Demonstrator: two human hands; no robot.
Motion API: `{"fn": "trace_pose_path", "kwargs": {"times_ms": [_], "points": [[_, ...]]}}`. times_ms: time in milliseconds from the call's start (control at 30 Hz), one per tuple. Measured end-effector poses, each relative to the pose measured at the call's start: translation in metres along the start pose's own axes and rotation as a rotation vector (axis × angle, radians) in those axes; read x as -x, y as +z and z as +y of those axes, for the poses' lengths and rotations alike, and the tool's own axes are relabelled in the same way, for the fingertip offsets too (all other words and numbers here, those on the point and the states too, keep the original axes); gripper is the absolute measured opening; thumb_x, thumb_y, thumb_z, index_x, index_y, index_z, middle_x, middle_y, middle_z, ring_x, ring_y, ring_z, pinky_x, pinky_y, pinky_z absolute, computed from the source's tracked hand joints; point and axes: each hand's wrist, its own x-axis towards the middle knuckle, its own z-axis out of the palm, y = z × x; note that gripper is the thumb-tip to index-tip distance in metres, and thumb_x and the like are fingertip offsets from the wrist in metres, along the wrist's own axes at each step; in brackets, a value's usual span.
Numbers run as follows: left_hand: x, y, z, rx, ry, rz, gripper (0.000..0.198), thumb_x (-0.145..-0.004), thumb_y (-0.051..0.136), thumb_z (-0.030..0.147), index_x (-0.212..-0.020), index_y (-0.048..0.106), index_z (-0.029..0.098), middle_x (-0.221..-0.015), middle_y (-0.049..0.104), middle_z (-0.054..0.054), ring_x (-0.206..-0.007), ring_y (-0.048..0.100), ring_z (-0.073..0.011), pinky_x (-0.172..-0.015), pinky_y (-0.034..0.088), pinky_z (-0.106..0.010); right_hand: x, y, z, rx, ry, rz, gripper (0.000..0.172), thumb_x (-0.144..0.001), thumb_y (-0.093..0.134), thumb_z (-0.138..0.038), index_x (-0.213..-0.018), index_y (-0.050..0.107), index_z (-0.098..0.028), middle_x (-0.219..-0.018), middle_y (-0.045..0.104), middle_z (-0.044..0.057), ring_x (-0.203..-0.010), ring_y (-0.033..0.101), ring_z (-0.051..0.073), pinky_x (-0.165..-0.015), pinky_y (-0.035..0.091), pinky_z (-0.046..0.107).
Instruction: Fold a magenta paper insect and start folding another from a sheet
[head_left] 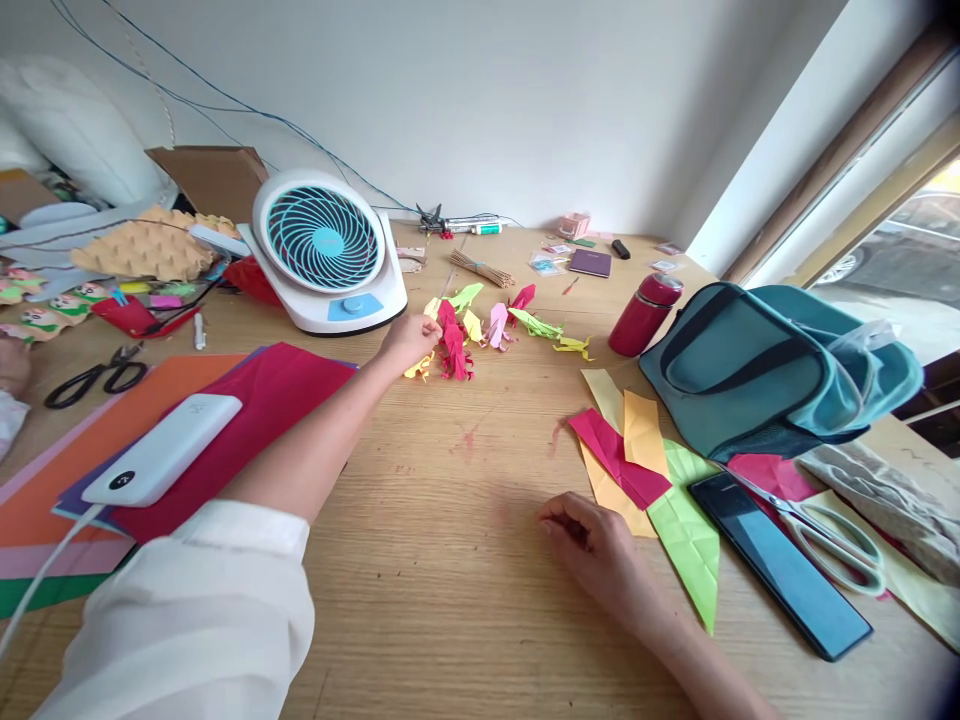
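In the head view, my left grip (409, 342) is at the red paper figures (454, 350) on the counter (442, 500), right of the fan (328, 242); it is drawn nearly closed, but I cannot tell whether it grasps one. My right grip (594, 548) is loosely curled beside the paper pieces (622, 465), its hold hidden.
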Motion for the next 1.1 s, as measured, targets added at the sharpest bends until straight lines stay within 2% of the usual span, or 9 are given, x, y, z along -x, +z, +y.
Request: {"fn": "trace_pose_path", "kwargs": {"times_ms": [100, 167, 267, 367, 433, 567, 767, 933, 1100], "points": [[0.056, -0.003, -0.009, -0.044, 0.048, 0.007, 0.013, -0.083, 0.066, 0.017, -0.090, 0.076, 0.019, -0.087, 0.077, -0.003, -0.078, 0.069, -0.0184, -0.078, 0.051, -0.027, -0.008, 0.000, -0.002, -0.004, -0.073, 0.010, 0.014, -0.091, 0.052, -0.021, -0.087, 0.066, -0.021, -0.077, 0.066, 0.002, -0.065, 0.058, 0.015, -0.059, 0.042, 0.025], [0.089, -0.003, -0.015, -0.069, 0.069, -0.005, 0.018, -0.085, 0.064, 0.018, -0.099, 0.075, 0.020, -0.092, 0.077, -0.003, -0.082, 0.070, -0.0184, -0.080, 0.054, -0.028, -0.028, 0.000, -0.009, 0.026, -0.144, -0.026, 0.015, -0.092, 0.053, -0.021, -0.090, 0.068, -0.020, -0.080, 0.068, 0.002, -0.065, 0.058, 0.014, -0.060, 0.043, 0.024], [0.107, -0.002, -0.023, -0.117, 0.089, 0.030, 0.029, -0.085, 0.062, 0.012, -0.112, 0.071, 0.019, -0.115, 0.074, -0.008, -0.107, 0.069, -0.0212, -0.097, 0.053, -0.032, -0.081, 0.002, -0.022, 0.089, -0.150, -0.019, 0.013, -0.091, 0.058, -0.022, -0.094, 0.070, -0.021, -0.081, 0.071, 0.001, -0.069, 0.061, 0.013, -0.064, 0.044, 0.024], [0.092, -0.004, -0.032, -0.176, 0.043, 0.096, 0.040, -0.085, 0.058, 0.005, -0.123, 0.065, 0.015, -0.128, 0.068, -0.015, -0.125, 0.061, -0.0272, -0.110, 0.047, -0.041, -0.150, 0.013, -0.028, 0.150, -0.040, 0.078, 0.017, -0.088, 0.062, -0.017, -0.103, 0.069, -0.020, -0.088, 0.073, 0.002, -0.079, 0.066, 0.014, -0.073, 0.048, 0.024], [0.077, -0.003, -0.040, -0.206, 0.002, 0.115, 0.043, -0.084, 0.057, 0.003, -0.126, 0.063, 0.013, -0.130, 0.066, -0.018, -0.127, 0.060, -0.0296, -0.110, 0.047, -0.043, -0.191, 0.025, -0.027, 0.180, 0.013, 0.133, 0.023, -0.087, 0.064, -0.015, -0.109, 0.067, -0.018, -0.095, 0.073, 0.005, -0.081, 0.068, 0.015, -0.075, 0.050, 0.026], [0.060, 0.004, -0.059, -0.251, -0.042, 0.097, 0.044, -0.083, 0.063, 0.007, -0.126, 0.062, 0.015, -0.126, 0.068, -0.018, -0.120, 0.064, -0.0309, -0.103, 0.051, -0.042, -0.240, 0.053, -0.016, 0.233, 0.037, 0.227, 0.031, -0.085, 0.068, -0.017, -0.115, 0.064, -0.016, -0.106, 0.071, 0.010, -0.091, 0.067, 0.019, -0.083, 0.053, 0.031], [0.053, 0.018, -0.068, -0.285, -0.020, 0.065, 0.040, -0.087, 0.065, 0.013, -0.125, 0.063, 0.020, -0.125, 0.070, -0.013, -0.120, 0.064, -0.0280, -0.104, 0.048, -0.039, -0.257, 0.077, -0.007, 0.261, -0.054, 0.226, 0.028, -0.085, 0.068, -0.017, -0.112, 0.064, -0.018, -0.104, 0.069, 0.007, -0.091, 0.066, 0.019, -0.086, 0.053, 0.031], [0.050, 0.023, -0.066, -0.306, -0.032, 0.079, 0.034, -0.088, 0.065, 0.016, -0.121, 0.064, 0.018, -0.120, 0.071, -0.014, -0.118, 0.063, -0.0288, -0.102, 0.049, -0.040, -0.259, 0.084, -0.008, 0.296, -0.082, 0.256, 0.024, -0.089, 0.063, -0.020, -0.113, 0.062, -0.019, -0.114, 0.066, 0.010, -0.090, 0.065, 0.019, -0.086, 0.053, 0.033], [0.051, 0.025, -0.064, -0.328, -0.057, 0.090, 0.032, -0.087, 0.065, 0.017, -0.119, 0.065, 0.019, -0.118, 0.070, -0.014, -0.115, 0.064, -0.0286, -0.099, 0.050, -0.040, -0.259, 0.086, -0.011, 0.336, -0.054, 0.267, 0.021, -0.090, 0.061, -0.022, -0.111, 0.062, -0.020, -0.113, 0.065, 0.010, -0.094, 0.064, 0.021, -0.086, 0.052, 0.033]]}}
